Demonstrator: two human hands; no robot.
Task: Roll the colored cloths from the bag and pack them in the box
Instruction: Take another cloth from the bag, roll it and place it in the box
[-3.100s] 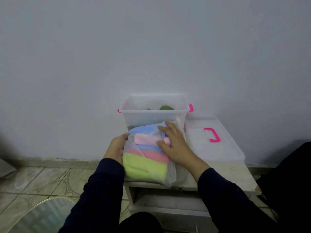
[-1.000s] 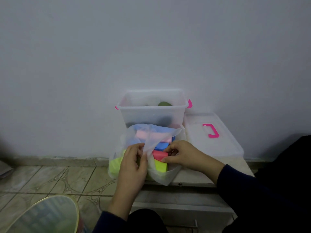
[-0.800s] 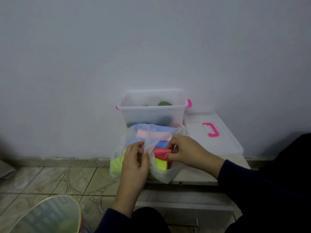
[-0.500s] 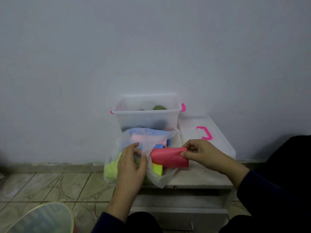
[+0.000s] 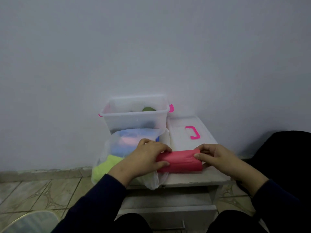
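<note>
A small white cabinet [image 5: 193,178] against the wall carries it all: clear storage box [image 5: 134,121] at the back, its lid [image 5: 181,132] flat beside it, plastic bag [image 5: 111,158] of cloths overhanging the front-left edge, red cloth [image 5: 180,161] on top, front-centre.

The cloth [image 5: 180,161] is red. The bag [image 5: 109,153] is see-through, with blue, pink and yellow-green inside. The clear box [image 5: 134,120] has pink clips.

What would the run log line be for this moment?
both hands: left hand, right hand grip red folded cloth | clear plastic bag: beside | clear plastic box: open
</note>
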